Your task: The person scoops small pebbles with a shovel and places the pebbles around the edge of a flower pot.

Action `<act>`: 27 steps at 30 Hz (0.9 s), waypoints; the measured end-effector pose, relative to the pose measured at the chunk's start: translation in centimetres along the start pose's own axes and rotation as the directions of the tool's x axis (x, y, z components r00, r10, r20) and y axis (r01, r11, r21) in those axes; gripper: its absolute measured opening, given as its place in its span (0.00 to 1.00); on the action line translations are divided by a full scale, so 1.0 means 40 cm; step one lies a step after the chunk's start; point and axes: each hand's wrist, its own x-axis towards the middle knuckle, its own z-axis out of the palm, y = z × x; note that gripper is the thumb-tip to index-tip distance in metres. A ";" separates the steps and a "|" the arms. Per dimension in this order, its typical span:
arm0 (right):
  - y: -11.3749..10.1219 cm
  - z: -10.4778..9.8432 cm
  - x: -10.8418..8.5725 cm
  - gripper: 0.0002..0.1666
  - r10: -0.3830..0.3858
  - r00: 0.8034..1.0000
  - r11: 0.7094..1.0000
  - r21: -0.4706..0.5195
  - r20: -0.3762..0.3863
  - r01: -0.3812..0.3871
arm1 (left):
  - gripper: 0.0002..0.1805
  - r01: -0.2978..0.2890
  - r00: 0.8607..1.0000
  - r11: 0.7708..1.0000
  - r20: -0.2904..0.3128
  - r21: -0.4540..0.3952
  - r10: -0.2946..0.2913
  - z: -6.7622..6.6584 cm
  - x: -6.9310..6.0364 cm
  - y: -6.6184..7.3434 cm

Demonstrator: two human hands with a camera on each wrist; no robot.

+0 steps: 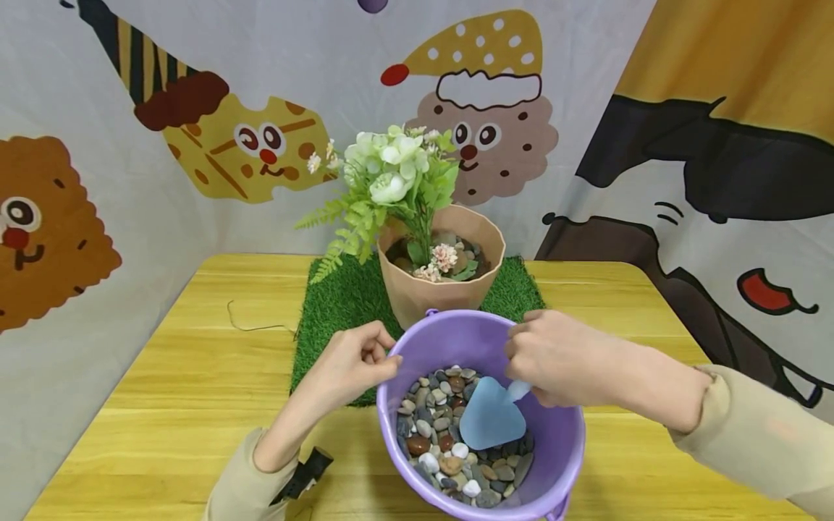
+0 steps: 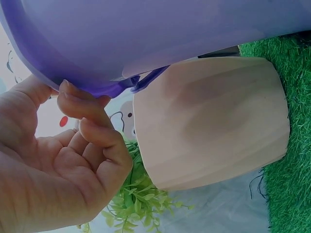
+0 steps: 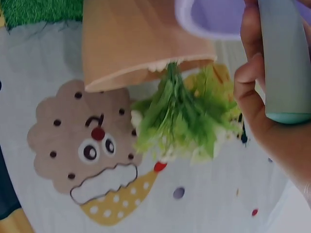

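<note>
A purple bucket with mixed pebbles inside fills the lower middle of the head view. My left hand pinches its left rim between thumb and forefinger; the left wrist view shows the other fingers curled beneath. Over the bucket's right side, my right hand grips a small blue shovel, whose blade lies over the pebbles. The thick pale handle shows in the right wrist view. Whether the blade touches the pebbles, I cannot tell.
Behind the bucket stands a peach flowerpot with artificial flowers and some pebbles. It sits on a green grass mat on the wooden table. A thin dark wire lies to the left. A printed curtain hangs behind.
</note>
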 end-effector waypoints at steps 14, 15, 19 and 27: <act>0.026 0.111 -0.001 0.13 -0.047 0.983 0.967 0.237 -0.177 0.089 | 0.05 -0.002 1.000 1.000 0.003 0.004 0.002 0.001 0.001 0.002; 0.029 0.116 -0.003 0.14 -0.052 0.981 0.964 0.248 -0.185 0.098 | 0.05 -0.001 1.000 1.000 0.002 0.004 0.001 0.001 0.001 0.001; 0.039 0.127 -0.006 0.14 -0.083 0.974 0.954 0.265 -0.210 0.138 | 0.05 -0.006 1.000 1.000 -0.001 0.002 0.006 -0.001 0.001 0.000; 0.049 0.129 -0.005 0.13 -0.140 0.957 0.938 0.276 -0.255 0.211 | 0.05 -0.014 1.000 1.000 0.002 -0.006 0.014 0.000 0.002 -0.004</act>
